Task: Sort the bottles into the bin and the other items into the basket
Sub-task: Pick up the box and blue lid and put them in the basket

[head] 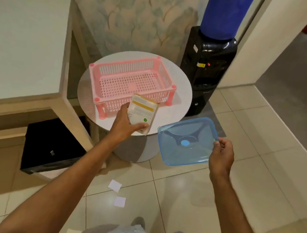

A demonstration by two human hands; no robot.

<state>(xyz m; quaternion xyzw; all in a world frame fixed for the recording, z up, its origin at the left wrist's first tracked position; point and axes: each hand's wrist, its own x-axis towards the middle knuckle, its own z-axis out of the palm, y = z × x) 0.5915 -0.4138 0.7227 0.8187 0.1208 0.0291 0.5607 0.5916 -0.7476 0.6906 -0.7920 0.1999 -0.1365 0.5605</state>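
Left hand (122,122) clenched round white carton (142,114), long axis aimed up-frame at pink basket (132,82), nearer; right hand (221,156) pinching blue lid (186,140) lower right.

I can read no words anywhere. The carton (142,112) carries printed lines too blurred to make out, plus a green round mark. The black water dispenser (205,70) bears a yellow sticker, illegible.

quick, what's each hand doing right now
Left hand: closed on the carton, by the pink basket.
Right hand: pinching the blue lid.
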